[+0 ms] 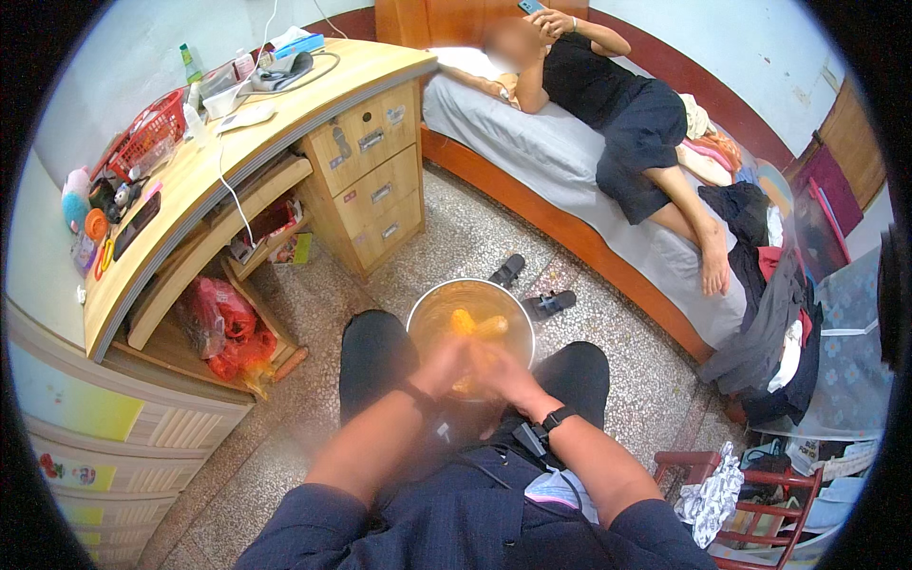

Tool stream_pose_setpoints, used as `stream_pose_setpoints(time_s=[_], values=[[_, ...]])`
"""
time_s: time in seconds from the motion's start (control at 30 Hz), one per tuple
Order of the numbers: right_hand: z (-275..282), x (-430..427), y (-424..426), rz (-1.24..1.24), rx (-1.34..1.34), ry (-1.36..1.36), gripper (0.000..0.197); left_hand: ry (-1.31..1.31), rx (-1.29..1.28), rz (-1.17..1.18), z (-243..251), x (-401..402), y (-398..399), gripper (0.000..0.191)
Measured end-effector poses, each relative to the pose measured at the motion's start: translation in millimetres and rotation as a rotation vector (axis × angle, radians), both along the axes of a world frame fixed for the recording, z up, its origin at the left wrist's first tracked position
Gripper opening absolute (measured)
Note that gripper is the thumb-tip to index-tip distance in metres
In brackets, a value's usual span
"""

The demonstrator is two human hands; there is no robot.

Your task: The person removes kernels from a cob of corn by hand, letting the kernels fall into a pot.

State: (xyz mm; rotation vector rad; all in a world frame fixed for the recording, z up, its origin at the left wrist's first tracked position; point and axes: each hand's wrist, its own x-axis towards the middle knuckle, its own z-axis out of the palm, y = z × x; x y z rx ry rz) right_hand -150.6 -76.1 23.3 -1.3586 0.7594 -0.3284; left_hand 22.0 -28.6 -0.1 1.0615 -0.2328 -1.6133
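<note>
A round metal pot (423, 303) with a pale rim is between my knees. Inside it lie ears of corn (491, 327), yellow-orange and slightly blurred. My left hand (447, 365) and my right hand (496, 363) meet over the near half of the pot, fingers curled around what seems to be another piece of corn, mostly covered by them. Motion blur and haze hide the exact grip of each hand. A dark band circles my right wrist.
A wooden desk (285, 107) with a red basket (153, 132) stands at left. Another person (598, 92) lies on a bed (527, 157) holding a phone. Black sandals (548, 305) sit on the floor beyond the pot; a dark red rack (769, 509) stands at lower right.
</note>
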Motion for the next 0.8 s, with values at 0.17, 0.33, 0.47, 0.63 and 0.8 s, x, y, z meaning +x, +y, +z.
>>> stream_pose_setpoints(time_s=[0.17,0.33,0.47,0.63,0.8], values=[[4,1,0,-0.026,0.065,-0.024,0.069,0.029,0.026,0.009,2,-1,-1,0.032],[4,-1,0,-0.009,-0.004,0.028,0.06,0.06,-0.033,0.004,-2,0,1,0.033],[9,-5,-1,-0.018,-0.004,0.058,0.061,0.01,-0.087,-0.023,11,-8,1,0.035],[10,4,1,-0.01,-0.082,0.074,0.07,0.084,-0.127,0.007,-17,3,2,0.031],[3,-4,-3,-0.002,0.011,-0.005,0.074,0.059,-0.081,-0.009,-7,-2,-3,0.026]])
